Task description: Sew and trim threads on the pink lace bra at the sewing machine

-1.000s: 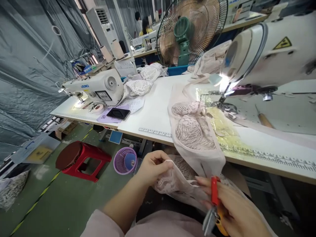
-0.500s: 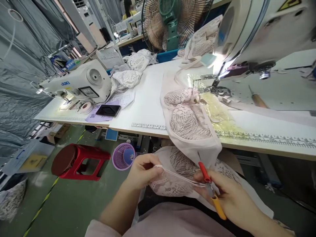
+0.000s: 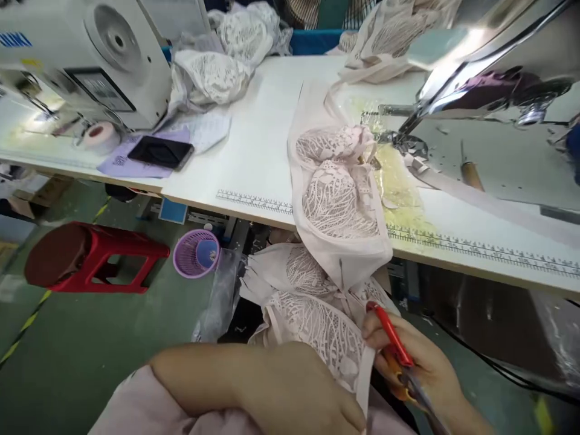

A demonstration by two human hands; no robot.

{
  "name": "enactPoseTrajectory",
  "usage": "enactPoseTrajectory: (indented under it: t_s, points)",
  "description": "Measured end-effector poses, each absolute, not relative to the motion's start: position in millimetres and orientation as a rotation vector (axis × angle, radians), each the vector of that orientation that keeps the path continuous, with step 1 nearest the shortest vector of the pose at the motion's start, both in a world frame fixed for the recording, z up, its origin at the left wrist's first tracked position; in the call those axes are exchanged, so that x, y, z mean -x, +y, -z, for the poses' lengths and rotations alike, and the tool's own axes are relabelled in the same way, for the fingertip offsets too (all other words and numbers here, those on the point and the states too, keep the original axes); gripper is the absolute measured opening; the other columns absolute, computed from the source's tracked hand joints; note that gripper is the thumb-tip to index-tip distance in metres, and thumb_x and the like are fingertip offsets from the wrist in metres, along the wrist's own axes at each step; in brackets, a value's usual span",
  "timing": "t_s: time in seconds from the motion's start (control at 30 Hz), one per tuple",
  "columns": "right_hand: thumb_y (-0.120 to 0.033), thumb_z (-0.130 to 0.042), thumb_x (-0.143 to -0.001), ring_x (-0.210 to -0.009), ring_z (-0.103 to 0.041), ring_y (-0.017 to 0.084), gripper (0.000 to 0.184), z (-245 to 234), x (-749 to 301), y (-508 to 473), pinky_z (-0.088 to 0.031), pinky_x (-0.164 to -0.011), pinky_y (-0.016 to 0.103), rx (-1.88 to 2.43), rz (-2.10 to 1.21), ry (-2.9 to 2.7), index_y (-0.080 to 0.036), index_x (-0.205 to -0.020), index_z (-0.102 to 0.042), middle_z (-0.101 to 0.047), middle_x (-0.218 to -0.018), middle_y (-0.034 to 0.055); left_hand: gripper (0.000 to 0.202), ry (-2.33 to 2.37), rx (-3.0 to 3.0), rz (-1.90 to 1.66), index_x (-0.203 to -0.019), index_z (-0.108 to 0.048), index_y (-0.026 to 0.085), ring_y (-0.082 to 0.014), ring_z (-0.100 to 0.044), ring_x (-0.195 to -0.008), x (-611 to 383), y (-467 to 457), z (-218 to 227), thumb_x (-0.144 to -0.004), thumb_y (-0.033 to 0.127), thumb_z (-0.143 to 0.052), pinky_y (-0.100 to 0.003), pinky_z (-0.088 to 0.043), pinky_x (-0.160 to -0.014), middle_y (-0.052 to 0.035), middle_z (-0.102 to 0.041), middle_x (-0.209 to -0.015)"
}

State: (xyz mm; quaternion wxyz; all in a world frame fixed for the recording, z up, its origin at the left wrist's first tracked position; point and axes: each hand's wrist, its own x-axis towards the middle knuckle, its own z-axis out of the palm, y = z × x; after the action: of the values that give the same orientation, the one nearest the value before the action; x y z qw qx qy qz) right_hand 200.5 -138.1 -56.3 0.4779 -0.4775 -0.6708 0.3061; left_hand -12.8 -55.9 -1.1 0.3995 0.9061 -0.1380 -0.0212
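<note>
Lace garment (image 3: pixel 317 326) hangs off the surface (image 3: pixel 258 157) edge into the lap; left hand (image 3: pixel 294 393) pinches it, right hand (image 3: pixel 417 368) grips red-handled snips (image 3: pixel 394 350) — trimming seems underway; next cut likely needs taut fabric.

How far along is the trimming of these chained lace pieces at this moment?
Looks done: nothing clearly. In hand: left hand holds the pink lace garment piece; right hand grips red-handled thread snips at its edge. Left: joined pink lace pieces trailing to the sewing machine.

Left hand (image 3: pixel 299 393) fingertips hidden under lace garment (image 3: pixel 317 326) — snips (image 3: pixel 399 356) blades blurred.
</note>
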Motion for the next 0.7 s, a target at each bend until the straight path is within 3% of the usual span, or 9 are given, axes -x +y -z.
enactPoseTrajectory:
  t_s: [0.17, 0.3, 0.47, 0.7]
  points:
    - [-0.019, -0.054, -0.091, -0.068, -0.060, 0.017, 0.008, 63, -202, -150, -0.053, -0.060, 0.027, 1.207, -0.783, -1.549, -0.025, -0.088, -0.056, -0.058, -0.079, 0.0029, 0.042, -0.433, -2.268, 0.087, -0.054, -0.036, 0.019, -0.0087, -0.057, -0.064, 9, -50, 0, -0.089, 0.021, -0.059, -0.024, -0.037, -0.046, 0.0030, -0.057, -0.066]
    - [-0.019, -0.053, -0.091, -0.066, -0.060, 0.016, 0.007, 61, -201, -146, -0.053, -0.061, 0.028, 1.175, -0.819, -1.529, -0.025, -0.088, -0.055, -0.058, -0.078, 0.0021, 0.044, -0.414, -2.230, 0.133, -0.055, -0.030, 0.019, -0.0084, -0.058, -0.069, 13, -47, 4, -0.088, 0.023, -0.060, -0.024, -0.035, -0.045, 0.0028, -0.057, -0.071]
    - [-0.010, -0.052, -0.086, -0.068, -0.060, 0.015, 0.016, 59, -202, -139, -0.053, -0.064, 0.027, 1.131, -0.835, -1.553, -0.025, -0.086, -0.054, -0.058, -0.077, 0.0001, 0.047, -0.390, -2.197, 0.123, -0.057, -0.024, 0.020, -0.0081, -0.056, -0.069, 17, -46, 14, -0.089, 0.025, -0.058, -0.024, -0.032, -0.044, 0.0031, -0.056, -0.071]
    - [-0.005, -0.055, -0.081, -0.068, -0.065, 0.015, 0.025, 51, -206, -134, -0.057, -0.065, 0.027, 1.160, -0.689, -1.642, -0.026, -0.094, -0.058, -0.064, -0.076, 0.0004, 0.033, -0.359, -2.060, -0.019, -0.060, -0.036, 0.021, -0.0106, -0.060, -0.070, 13, -43, 18, -0.086, 0.018, -0.057, -0.026, -0.032, -0.043, 0.0022, -0.058, -0.067]
